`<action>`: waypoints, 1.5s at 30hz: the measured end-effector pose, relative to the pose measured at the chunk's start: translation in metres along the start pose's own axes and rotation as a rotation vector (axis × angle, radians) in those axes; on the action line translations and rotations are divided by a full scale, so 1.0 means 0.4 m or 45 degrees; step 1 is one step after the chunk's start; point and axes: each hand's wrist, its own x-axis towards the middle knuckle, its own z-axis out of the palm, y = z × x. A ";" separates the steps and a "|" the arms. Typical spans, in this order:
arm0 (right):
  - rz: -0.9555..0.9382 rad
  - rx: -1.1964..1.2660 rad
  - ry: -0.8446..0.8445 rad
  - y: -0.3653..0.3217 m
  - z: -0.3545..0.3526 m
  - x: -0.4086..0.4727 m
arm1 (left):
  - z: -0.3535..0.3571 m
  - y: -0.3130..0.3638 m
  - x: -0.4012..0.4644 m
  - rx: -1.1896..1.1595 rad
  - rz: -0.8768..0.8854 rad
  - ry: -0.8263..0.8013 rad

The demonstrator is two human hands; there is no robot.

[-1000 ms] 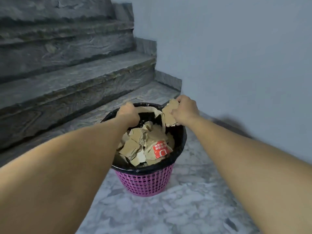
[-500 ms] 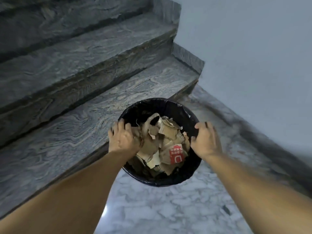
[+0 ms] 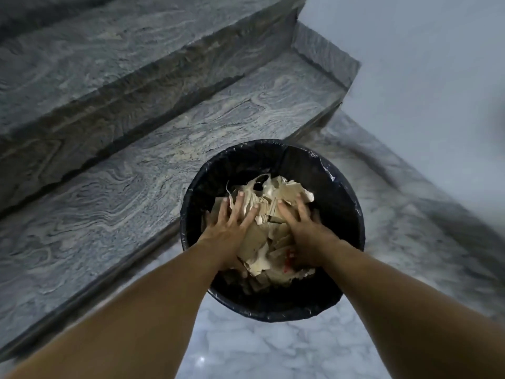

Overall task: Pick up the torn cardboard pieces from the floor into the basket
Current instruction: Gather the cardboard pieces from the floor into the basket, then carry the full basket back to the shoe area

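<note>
Head view: basket [image 3: 344, 214], black-lined, on floor [image 3: 259, 348]. Torn cardboard pieces [image 3: 276, 203] inside, centre. My left hand [image 3: 229, 228] at 9 o'clock, right hand [image 3: 306, 231] at 3, both flat, fingers spread, apparently pressing, grasping nothing.

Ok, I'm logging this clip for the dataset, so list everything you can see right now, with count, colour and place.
basket: one, lined with a black bag, on the floor at the foot of the steps
torn cardboard pieces: a heap, too many to count, brown and off-white with a bit of red print, inside the basket
steps: at least two, grey veined stone, left and behind the basket
floor: pale grey marble, no loose pieces visible on it
wall: pale, plain, on the right
left hand: fingers spread, flat on the cardboard heap
right hand: fingers spread, flat on the heap beside the left
</note>
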 end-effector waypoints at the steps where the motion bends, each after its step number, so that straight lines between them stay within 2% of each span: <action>1: -0.001 -0.021 -0.007 0.002 0.023 0.020 | 0.012 0.001 0.011 -0.015 -0.018 -0.033; 7: -0.035 -0.101 0.025 0.026 0.145 0.133 | 0.045 0.018 0.061 -0.045 -0.127 -0.171; 12: -0.011 -0.127 0.016 0.031 0.165 0.150 | 0.060 0.024 0.093 -0.044 -0.184 -0.298; 14: -0.018 -0.137 0.019 0.014 0.145 0.125 | 0.063 0.023 0.096 -0.051 -0.193 -0.334; 19: 0.025 -0.065 0.074 0.000 0.042 0.031 | 0.027 0.027 0.060 -0.008 -0.153 -0.279; 23: -0.028 -0.092 0.211 0.001 -0.020 -0.034 | -0.014 0.017 0.006 0.090 -0.092 -0.223; 26: -0.030 -0.035 0.486 0.008 -0.054 -0.097 | -0.061 -0.009 -0.046 0.073 -0.014 -0.085; 28: 0.055 -0.041 0.793 0.018 -0.062 -0.127 | -0.094 -0.024 -0.079 0.107 0.019 0.164; 30: 0.294 0.085 0.938 0.026 -0.070 -0.160 | -0.113 -0.032 -0.105 0.101 -0.064 0.450; 32: 0.537 0.325 0.858 0.028 -0.074 -0.194 | -0.121 -0.038 -0.127 -0.064 -0.282 0.579; 34: 0.710 0.571 0.723 0.033 -0.075 -0.219 | -0.129 -0.038 -0.143 -0.290 -0.505 0.570; 36: 0.795 0.707 0.648 0.039 -0.074 -0.232 | -0.144 -0.037 -0.150 -0.508 -0.629 0.557; 41: 0.806 0.804 0.563 0.058 -0.082 -0.268 | -0.169 -0.054 -0.143 -0.816 -0.759 0.377; 45: 0.861 0.780 0.558 0.091 -0.104 -0.340 | -0.182 -0.017 -0.152 -0.719 -0.715 0.321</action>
